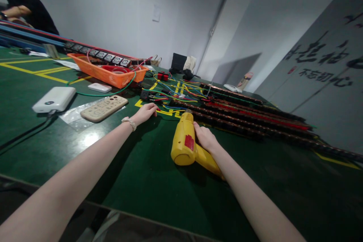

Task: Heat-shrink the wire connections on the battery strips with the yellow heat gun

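Note:
My left hand (147,113), with a beaded band at the wrist, is closed in a pinch at the wire ends. A small red tip of a wire (158,110) shows at its fingertips. To the right, my right hand (204,137) is closed against the far side of a yellow heat gun (181,143), its fingers partly hidden behind the body. The gun's nozzle points away from me toward the wires, and its handle slants under my right wrist. Beyond both hands, several coloured wires (187,92) run from long dark strips with copper edges (227,119).
An orange basket (113,77) holds red wire and a row of square modules. Left of my hand are a phone in a beige case (104,108) on a plastic bag, a white power bank (54,99) with a cable, and a white case (99,87). A person (31,5) sits far left.

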The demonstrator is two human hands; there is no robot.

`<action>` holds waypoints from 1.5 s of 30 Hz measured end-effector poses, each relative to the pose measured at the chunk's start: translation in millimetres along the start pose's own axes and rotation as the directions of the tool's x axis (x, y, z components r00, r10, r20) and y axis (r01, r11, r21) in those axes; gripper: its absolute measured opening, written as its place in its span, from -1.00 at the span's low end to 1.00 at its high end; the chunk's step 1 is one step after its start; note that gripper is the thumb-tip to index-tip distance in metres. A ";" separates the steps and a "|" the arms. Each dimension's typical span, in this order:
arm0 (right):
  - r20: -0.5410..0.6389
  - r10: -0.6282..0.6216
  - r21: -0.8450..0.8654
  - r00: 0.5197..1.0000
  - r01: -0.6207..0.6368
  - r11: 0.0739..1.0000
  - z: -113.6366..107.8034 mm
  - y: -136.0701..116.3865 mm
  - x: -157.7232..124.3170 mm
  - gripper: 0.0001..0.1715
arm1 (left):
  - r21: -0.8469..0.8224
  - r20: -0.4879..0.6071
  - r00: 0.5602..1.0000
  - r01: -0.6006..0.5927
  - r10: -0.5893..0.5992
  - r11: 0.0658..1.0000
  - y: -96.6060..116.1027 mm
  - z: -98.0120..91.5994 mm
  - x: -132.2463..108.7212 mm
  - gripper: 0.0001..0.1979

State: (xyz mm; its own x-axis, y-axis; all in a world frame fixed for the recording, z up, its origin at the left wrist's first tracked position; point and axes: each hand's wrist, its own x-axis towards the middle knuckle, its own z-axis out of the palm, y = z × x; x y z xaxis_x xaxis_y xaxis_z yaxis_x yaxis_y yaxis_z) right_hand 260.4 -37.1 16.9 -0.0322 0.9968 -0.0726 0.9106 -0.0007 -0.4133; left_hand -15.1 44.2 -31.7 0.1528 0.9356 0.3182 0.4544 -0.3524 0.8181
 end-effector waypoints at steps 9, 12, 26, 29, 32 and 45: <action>0.014 -0.050 -0.064 0.999 0.051 0.997 0.1 -6.5 -5.7 -0.09 | 0.029 -0.013 1.000 0.016 -0.015 0.999 4.5 0.4 -0.5 -0.67; 0.044 -0.094 -0.102 0.995 0.098 0.990 2.2 -13.6 -10.3 -0.13 | -0.010 -0.014 1.000 0.018 -0.018 1.000 3.6 0.9 0.4 -0.68; 0.086 -0.224 -0.099 0.971 0.232 0.968 21.2 -50.3 -19.9 -0.10 | -0.030 -0.026 0.999 0.038 -0.039 0.999 9.7 -0.1 -2.5 -0.69; 0.101 -0.264 -0.112 0.959 0.274 0.955 24.7 -57.5 -19.8 -0.13 | -0.048 -0.037 0.998 0.052 -0.054 0.997 12.3 0.2 -3.4 -0.70; 0.106 -0.291 -0.111 0.951 0.302 0.947 27.2 -63.0 -19.6 -0.14 | -0.069 -0.043 0.997 0.054 -0.057 0.996 12.1 0.6 -3.2 -0.70; 0.089 -0.292 -0.115 0.952 0.301 0.947 29.6 -67.4 -18.1 -0.09 | -0.071 -0.037 0.998 0.050 -0.053 0.996 5.5 2.3 0.2 -0.68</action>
State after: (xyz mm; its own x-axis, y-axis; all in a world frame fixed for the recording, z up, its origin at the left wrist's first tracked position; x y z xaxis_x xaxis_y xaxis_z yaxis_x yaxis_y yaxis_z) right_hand 187.4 -57.4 19.2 -0.3330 0.9424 -0.0298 0.8998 0.3082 -0.3088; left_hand -10.6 42.5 -28.3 0.0962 0.9516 0.2917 0.3981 -0.3054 0.8650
